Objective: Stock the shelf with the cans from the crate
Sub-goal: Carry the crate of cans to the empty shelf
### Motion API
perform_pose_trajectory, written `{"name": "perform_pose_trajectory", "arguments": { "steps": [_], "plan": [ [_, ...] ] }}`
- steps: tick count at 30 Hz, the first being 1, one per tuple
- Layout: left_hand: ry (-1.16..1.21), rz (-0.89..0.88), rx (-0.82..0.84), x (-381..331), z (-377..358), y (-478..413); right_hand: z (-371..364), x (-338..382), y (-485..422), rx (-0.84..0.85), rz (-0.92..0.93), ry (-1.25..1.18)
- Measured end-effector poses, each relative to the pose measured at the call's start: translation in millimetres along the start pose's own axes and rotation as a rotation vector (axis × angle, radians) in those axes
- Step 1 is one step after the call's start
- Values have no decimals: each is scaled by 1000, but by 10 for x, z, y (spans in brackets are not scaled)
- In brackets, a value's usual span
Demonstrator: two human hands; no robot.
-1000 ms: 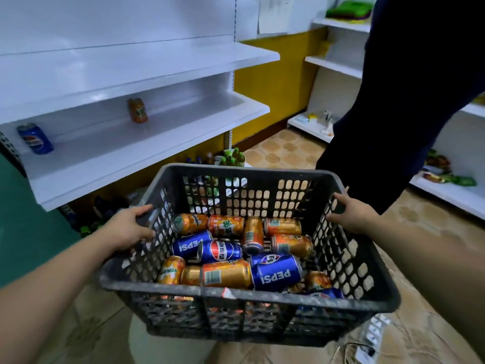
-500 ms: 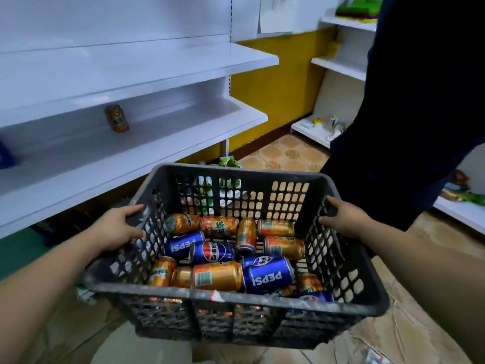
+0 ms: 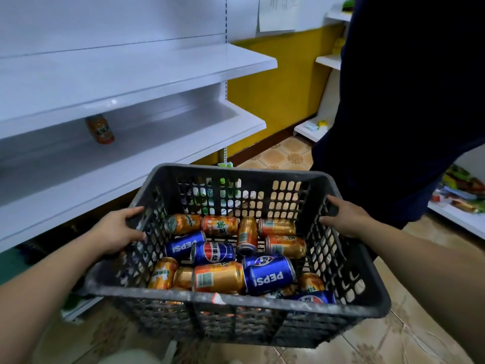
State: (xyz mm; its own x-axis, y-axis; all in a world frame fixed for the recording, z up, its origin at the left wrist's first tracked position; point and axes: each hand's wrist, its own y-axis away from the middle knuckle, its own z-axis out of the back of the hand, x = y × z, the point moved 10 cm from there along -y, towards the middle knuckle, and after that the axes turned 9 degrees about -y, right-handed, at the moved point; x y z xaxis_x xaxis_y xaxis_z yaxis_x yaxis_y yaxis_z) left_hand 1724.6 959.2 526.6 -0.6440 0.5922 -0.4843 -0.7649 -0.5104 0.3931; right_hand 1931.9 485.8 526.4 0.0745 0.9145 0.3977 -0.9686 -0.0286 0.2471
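I carry a dark grey perforated plastic crate point(image 3: 236, 298) in front of me. My left hand point(image 3: 115, 232) grips its left rim and my right hand point(image 3: 346, 219) grips its right rim. Several cans lie on their sides in the crate: orange Mirinda cans point(image 3: 219, 277) and blue Pepsi cans point(image 3: 270, 275). To the left stands a white shelf unit point(image 3: 157, 143). One orange can point(image 3: 100, 129) stands upright on its middle board, partly hidden by the board above.
A person in dark clothes point(image 3: 406, 101) stands close beyond the crate on the right. More white shelves point(image 3: 456, 216) with packaged goods run along the right wall. Green-capped bottles point(image 3: 225, 185) show through the crate's far wall. The floor point(image 3: 283, 156) is tiled.
The view has swung right along the shelf. The blue can on the shelf has left the frame and the orange can has shifted left. Both hands keep their hold on the crate.
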Motion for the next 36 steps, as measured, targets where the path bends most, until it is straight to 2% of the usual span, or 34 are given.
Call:
{"name": "perform_pose_trajectory", "arguments": {
  "steps": [16, 24, 36],
  "plan": [
    [-114, -70, 18, -737, 21, -778, 90, -129, -686, 27, -49, -1],
    [-106, -70, 29, -1296, -265, -1257, 329, -389, -1314, -3, -67, -29],
    [-123, -194, 97, -2150, -550, -2124, 625, -685, -1841, -34, -165, -105]
  ]
}}
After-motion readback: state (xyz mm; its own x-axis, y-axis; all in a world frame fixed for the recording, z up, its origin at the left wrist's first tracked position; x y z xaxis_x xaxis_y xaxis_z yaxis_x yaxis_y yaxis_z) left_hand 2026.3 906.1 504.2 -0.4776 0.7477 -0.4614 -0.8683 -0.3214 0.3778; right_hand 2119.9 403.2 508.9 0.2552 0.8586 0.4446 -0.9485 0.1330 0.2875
